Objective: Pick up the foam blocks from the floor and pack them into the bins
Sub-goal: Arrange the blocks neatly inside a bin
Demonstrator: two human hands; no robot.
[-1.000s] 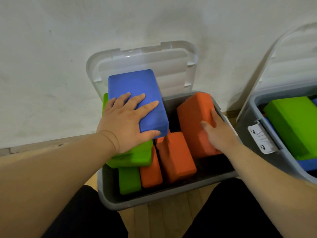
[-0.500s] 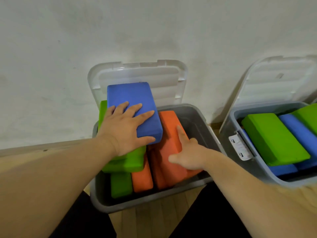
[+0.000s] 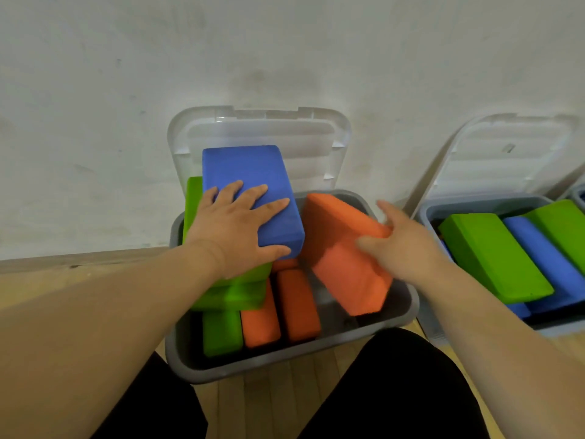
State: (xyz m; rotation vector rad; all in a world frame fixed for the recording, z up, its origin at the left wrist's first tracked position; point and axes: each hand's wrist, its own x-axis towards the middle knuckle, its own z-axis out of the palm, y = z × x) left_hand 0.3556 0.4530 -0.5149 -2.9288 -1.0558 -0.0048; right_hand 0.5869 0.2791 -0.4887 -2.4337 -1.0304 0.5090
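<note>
Head view shows the left hand [image 3: 234, 229] lying flat, fingers spread, on the blue block [image 3: 250, 172], which rests on the green blocks [image 3: 234, 293] at the far left of the grey bin [image 3: 285, 372]; the right hand [image 3: 402, 245], blurred, clasps the right edge of the orange block [image 3: 345, 258], thumb on its near face, holding it tilted over the bin's right side. Best, I judge, to keep the blue stack pinned and slide the orange block down on edge beside the standing orange blocks [image 3: 278, 312]; foam drags on foam, so ease it. Half a second ago that block lay flatter under an open palm; the left hand has not shifted.
</note>
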